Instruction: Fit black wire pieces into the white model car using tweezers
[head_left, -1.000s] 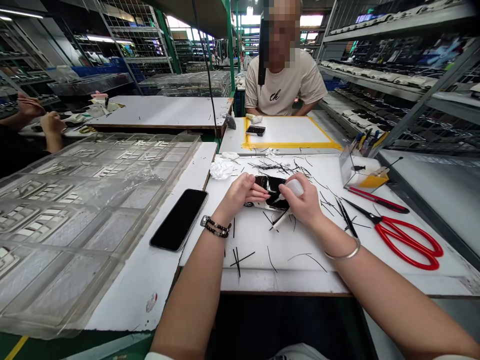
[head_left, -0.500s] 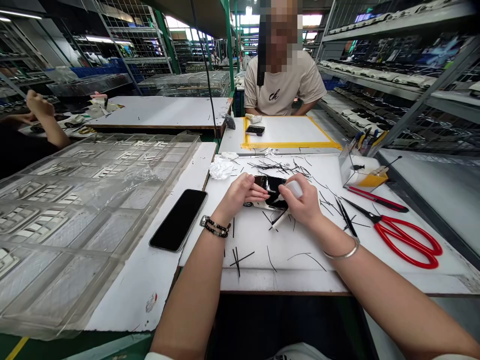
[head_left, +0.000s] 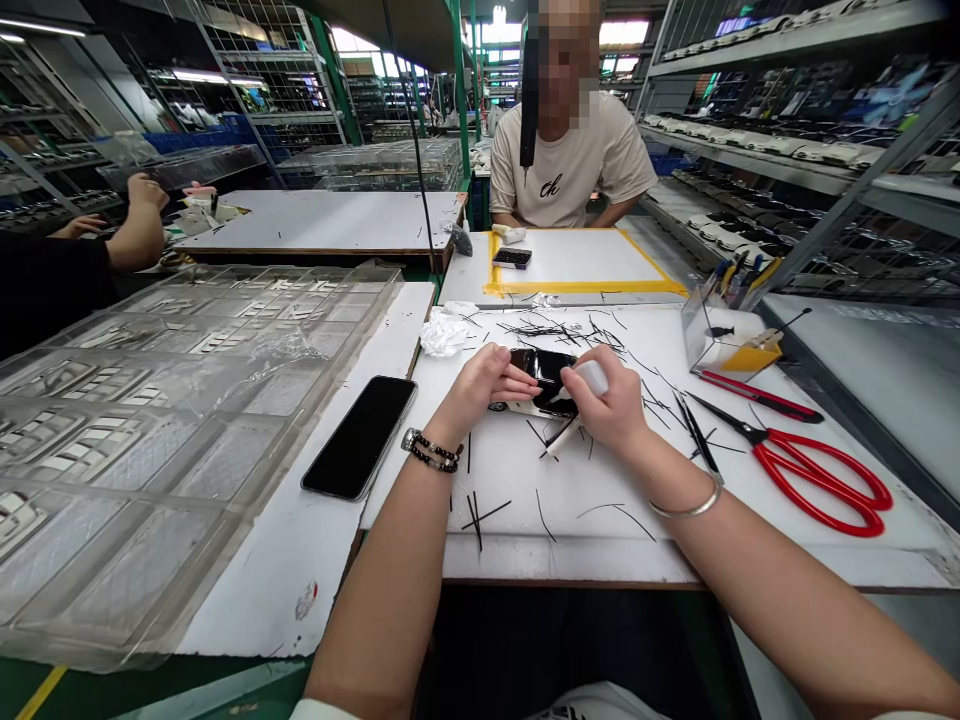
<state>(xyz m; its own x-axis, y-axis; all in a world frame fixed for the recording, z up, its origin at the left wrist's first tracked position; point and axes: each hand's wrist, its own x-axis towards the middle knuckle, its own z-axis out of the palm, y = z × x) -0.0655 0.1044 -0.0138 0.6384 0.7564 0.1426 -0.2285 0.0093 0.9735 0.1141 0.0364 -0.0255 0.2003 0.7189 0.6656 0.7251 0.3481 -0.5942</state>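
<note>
A model car (head_left: 553, 366) with a glossy black top and white lower side lies on the white work surface (head_left: 510, 560), partly covered by my fingers. My left hand (head_left: 487, 382) steadies its left end, fingers laid along the near side and thumb on top. My right hand (head_left: 613, 400) is closed around a small white bottle (head_left: 592, 376), whose whitish narrow tip points down at the car's dark surface. Under that hand, a thin white stick (head_left: 564, 438) lies on the surface. Thin black strips (head_left: 551, 328) are scattered around the car, several in a heap behind it.
Red-handled scissors (head_left: 821, 475), tweezers (head_left: 697, 432) and a red cutter (head_left: 761, 396) lie right, below a clear tool holder (head_left: 724, 335). Left are a phone (head_left: 358, 437), crumpled white tissue (head_left: 444, 333) and a compartmented plastic tray (head_left: 187, 430). Another person (head_left: 570, 165) sits opposite.
Both of my hands stay almost in place on the car and bottle. At far left, a co-worker's arm has moved right and their hand is raised. The view has shifted slightly.
</note>
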